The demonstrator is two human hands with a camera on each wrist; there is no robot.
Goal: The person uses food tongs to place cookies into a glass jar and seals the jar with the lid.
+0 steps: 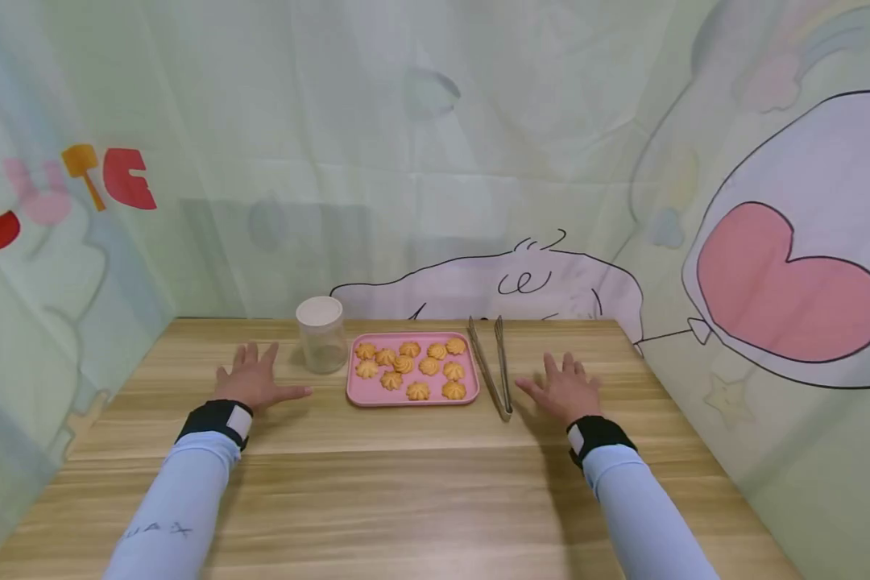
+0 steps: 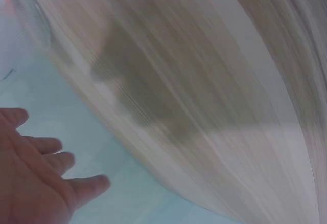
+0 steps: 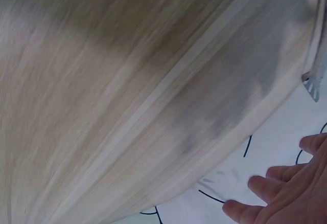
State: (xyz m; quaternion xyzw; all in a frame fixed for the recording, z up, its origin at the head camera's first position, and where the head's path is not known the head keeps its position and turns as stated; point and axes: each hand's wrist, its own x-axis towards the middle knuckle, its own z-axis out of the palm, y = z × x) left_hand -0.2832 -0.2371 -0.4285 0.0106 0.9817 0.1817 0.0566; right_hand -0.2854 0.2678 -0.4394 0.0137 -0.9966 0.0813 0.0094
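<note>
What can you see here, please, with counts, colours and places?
table: 1, light wood, lower head view
tray: 1, pink, on the table
cookies: 12, golden, on the tray
jar: 1, clear, left of the tray
lid: 1, white, on the jar
tongs: 1 pair, silver, right of the tray
wall covering: count unclear, pale green, around the table
printed letters: 4, red, pink and orange, left side
printed balloon: 1, pale lilac with pink heart, right
other prints: several, mostly pale, wall covering
sleeves: 2, light blue, left and right
wristbands: 2, black, at the sleeves' ends
left hand: 1, bare, left of the jar
right hand: 1, bare, right of the tongs
</note>
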